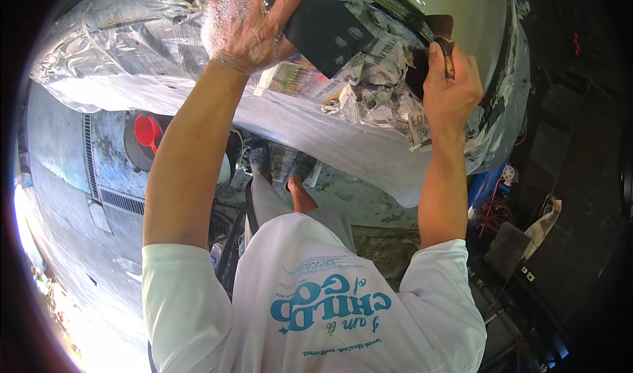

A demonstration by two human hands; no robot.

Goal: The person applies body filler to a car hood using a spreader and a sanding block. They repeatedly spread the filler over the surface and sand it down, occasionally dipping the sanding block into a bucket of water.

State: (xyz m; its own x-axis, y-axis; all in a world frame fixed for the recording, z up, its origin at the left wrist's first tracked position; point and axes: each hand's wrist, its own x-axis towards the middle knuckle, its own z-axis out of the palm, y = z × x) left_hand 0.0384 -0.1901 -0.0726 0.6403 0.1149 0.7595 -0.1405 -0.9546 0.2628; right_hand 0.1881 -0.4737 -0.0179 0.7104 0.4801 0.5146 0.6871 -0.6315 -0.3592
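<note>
White soap foam covers the back of my left hand (254,27), at the upper left. Its fingers grip the edge of a dark, flat sheet (330,30) that looks like wet sandpaper, with a few pale foam spots near its lower corner. At the upper right my right hand (455,89) is closed around the worn handle of a small hand tool (440,26) with a brown, flared end; its exact kind is unclear. Both hands are over crumpled newspaper (379,86) and clear plastic sheeting (316,125), which cover a curved vehicle body. A pale painted panel (471,0) shows beyond.
On the left, a red dipper (147,130) rests over a dark round container (134,152), near a floor drain grate (122,200). My slippered feet stand below the sheeting. To the right are a coiled reddish hose (496,215) and a dark panel (506,251).
</note>
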